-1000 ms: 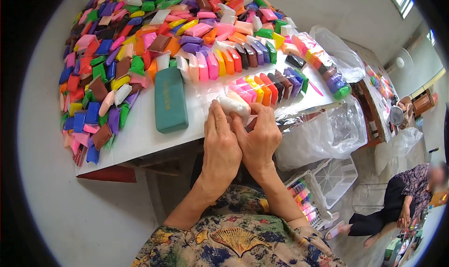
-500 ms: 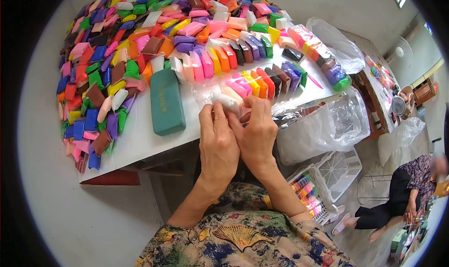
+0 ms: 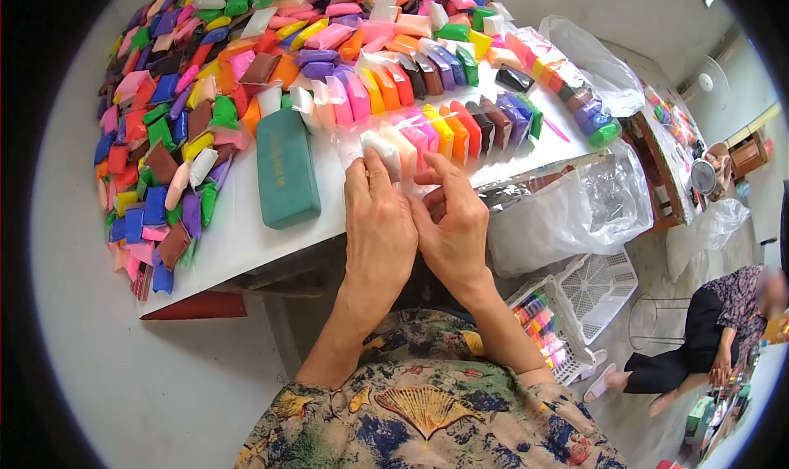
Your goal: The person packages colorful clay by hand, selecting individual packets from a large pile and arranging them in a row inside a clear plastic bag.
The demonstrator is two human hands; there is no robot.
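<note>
In the middle of the head view, my left hand [image 3: 380, 231] grips a white packet [image 3: 380, 155] at the near end of a row. My right hand [image 3: 454, 231] is just beside it, fingers bent and apart, the index fingertip by the pink packets [image 3: 413, 132]. The row continues to the right through yellow [image 3: 440, 135], orange, red, black, brown, purple and green packets. Clear plastic film [image 3: 352, 140] lies around the row's near end. Behind stands a second row of similar soft packets [image 3: 359, 97].
A green case [image 3: 286, 169] lies left of my hands. Loose coloured packets [image 3: 173, 124] pile up along the table's left and back. A filled clear bag [image 3: 567, 91] lies at the right. Clear bags [image 3: 575, 214] hang over the front edge above white baskets [image 3: 596, 292]. Another person [image 3: 707, 337] sits at far right.
My right index finger has lifted and spread from the thumb. The white packet stands more upright, its face now showing beside my left fingers.
</note>
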